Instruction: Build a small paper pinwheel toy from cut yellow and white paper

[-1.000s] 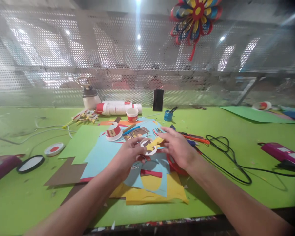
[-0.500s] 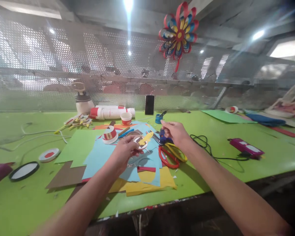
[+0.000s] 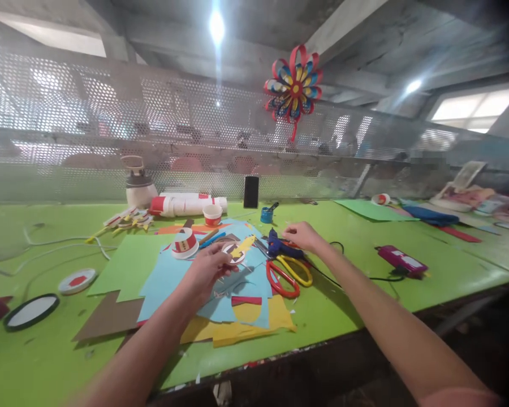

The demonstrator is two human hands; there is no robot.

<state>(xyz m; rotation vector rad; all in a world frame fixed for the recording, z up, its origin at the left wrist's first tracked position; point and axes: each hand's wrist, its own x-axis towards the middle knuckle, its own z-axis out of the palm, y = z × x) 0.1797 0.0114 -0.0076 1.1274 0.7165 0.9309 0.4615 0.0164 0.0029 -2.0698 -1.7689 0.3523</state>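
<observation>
My left hand pinches a small round paper disc by its edge, above the light-blue paper. A yellow paper cutout lies across that disc and sticks out past its right side. To the right, my right hand hovers with its fingers curled together; whether anything is in them is hidden. Just left of it rests a dark-blue glue gun. Scissors with a red and a yellow handle lie below the gun, their blades toward the paper.
Light-blue paper and green sheets cover the middle. Paper cups, a blue jar and a phone stand behind. A purple device with a black cord is at right; a black-rimmed disc lies left.
My right hand has moved right and down, away from above the glue gun, which now shows more. My left hand still holds the disc. The view has shifted slightly upward and to the right.
</observation>
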